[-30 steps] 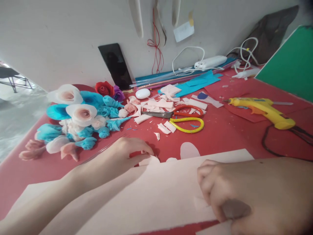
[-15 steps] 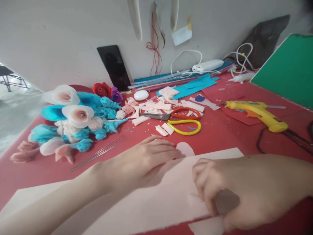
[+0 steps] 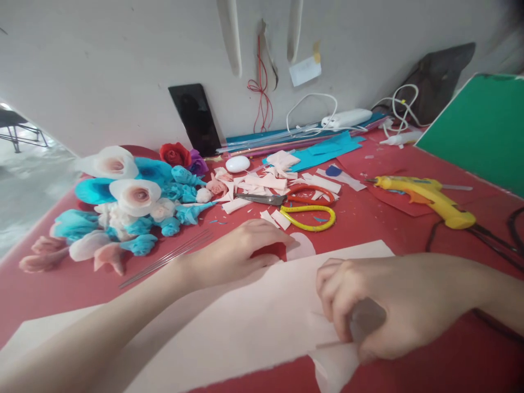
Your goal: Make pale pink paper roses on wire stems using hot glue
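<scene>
The pink petal (image 3: pixel 302 248) lies just right of the left hand (image 3: pixel 241 245), thumb and fingers parted, contact unclear, farther from the right hand (image 3: pixel 401 292) pinching pale paper (image 3: pixel 333 365).

A plain greyish-white wall (image 3: pixel 102 65) runs along the far edge of the red table (image 3: pixel 356 224), a few small marks on its surface. Past the table's left edge spreads a pale, mottled floor (image 3: pixel 36 177), where a dark-topped piece of furniture (image 3: pixel 12 118) stands on thin legs, partly out of view. A green panel (image 3: pixel 478 131) rises by the far right corner. The light is soft.
</scene>
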### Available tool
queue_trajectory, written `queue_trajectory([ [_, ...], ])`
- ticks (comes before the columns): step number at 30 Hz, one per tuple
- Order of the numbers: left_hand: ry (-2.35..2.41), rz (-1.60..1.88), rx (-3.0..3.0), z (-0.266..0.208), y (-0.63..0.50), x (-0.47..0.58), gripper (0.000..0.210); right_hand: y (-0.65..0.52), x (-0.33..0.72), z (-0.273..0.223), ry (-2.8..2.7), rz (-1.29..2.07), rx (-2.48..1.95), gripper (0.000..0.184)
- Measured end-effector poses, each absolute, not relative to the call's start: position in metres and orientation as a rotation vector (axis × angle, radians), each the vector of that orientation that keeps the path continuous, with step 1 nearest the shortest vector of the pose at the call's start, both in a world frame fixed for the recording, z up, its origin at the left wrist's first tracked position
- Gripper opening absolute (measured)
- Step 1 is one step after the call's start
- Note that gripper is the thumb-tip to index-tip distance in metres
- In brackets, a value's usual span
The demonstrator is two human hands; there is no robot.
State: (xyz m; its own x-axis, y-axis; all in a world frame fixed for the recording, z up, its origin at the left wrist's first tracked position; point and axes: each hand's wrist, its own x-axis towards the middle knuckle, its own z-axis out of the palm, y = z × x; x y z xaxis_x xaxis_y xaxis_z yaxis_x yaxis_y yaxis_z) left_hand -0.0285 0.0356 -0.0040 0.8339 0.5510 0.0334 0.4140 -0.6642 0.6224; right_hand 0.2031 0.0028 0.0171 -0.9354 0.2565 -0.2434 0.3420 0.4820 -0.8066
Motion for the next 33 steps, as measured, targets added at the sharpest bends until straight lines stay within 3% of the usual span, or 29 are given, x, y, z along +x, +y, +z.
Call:
queue_trajectory([
  [7,0.666,0.359,2.396,-0.009,0.036,-0.027,0.025,0.002,0.205,0.011,2.611,-1.545,0.522,0.018],
  [13,0.648,0.417,2.400,-0.011,0.035,-0.027,0.026,0.004,0.206,0.007,2.615,-1.603,0.506,0.008],
  [24,0.584,0.439,2.382,-0.011,0.032,-0.028,0.031,0.002,0.203,0.020,2.620,-1.433,0.534,0.015],
  [29,0.600,0.527,2.363,-0.005,0.031,-0.028,0.034,0.003,0.206,0.025,2.748,-1.573,0.692,0.007],
  [33,0.714,0.750,2.285,0.013,0.019,-0.023,0.033,0.001,0.209,0.028,3.120,-1.746,0.882,0.015],
])
